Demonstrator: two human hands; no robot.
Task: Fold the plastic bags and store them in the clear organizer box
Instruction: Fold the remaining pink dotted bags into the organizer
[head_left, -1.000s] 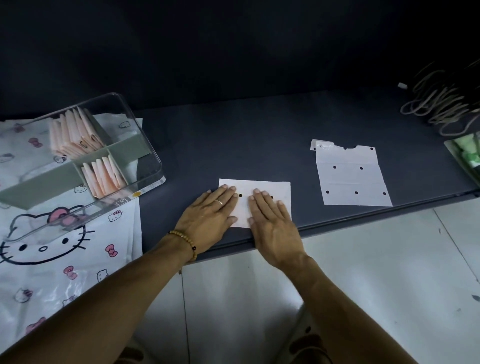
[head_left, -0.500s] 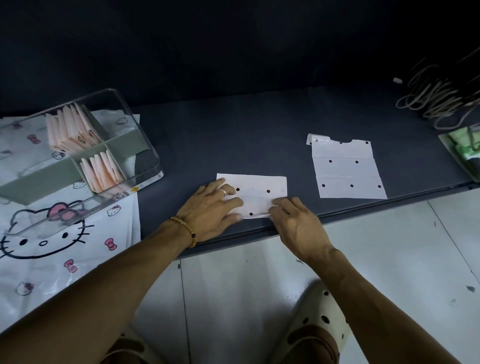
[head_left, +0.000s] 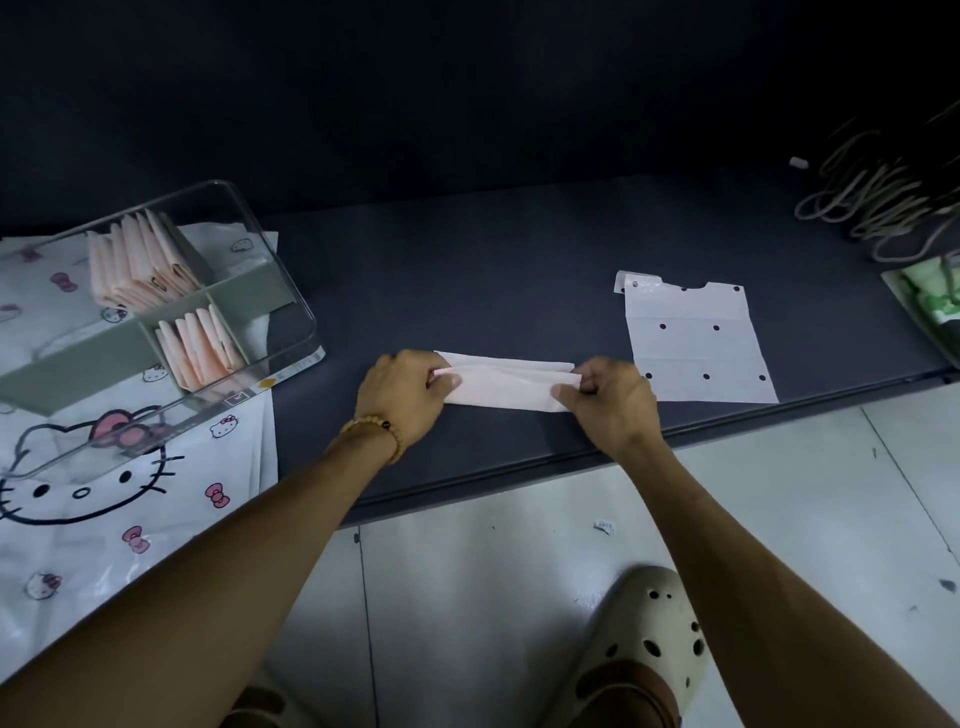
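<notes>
A pale pink plastic bag (head_left: 506, 382), folded into a narrow strip, lies near the front edge of the dark table (head_left: 467, 270). My left hand (head_left: 402, 397) pinches its left end and my right hand (head_left: 608, 397) pinches its right end. A second bag (head_left: 693, 345), white with black dots, lies flat to the right. The clear organizer box (head_left: 291, 291) stands tilted at the left, with folded pink bags (head_left: 140, 265) in its back compartment and more (head_left: 200, 345) in the front one.
A white cartoon-cat sheet (head_left: 130, 493) lies under the box and hangs over the table's left front. A bundle of rubber bands (head_left: 878, 202) and a green packet (head_left: 930, 296) sit at the far right. Pale floor tiles and a clog (head_left: 644, 639) are below.
The bag went from a flat rectangle under both palms to a narrow folded strip. My hands moved apart to its two ends and now pinch them.
</notes>
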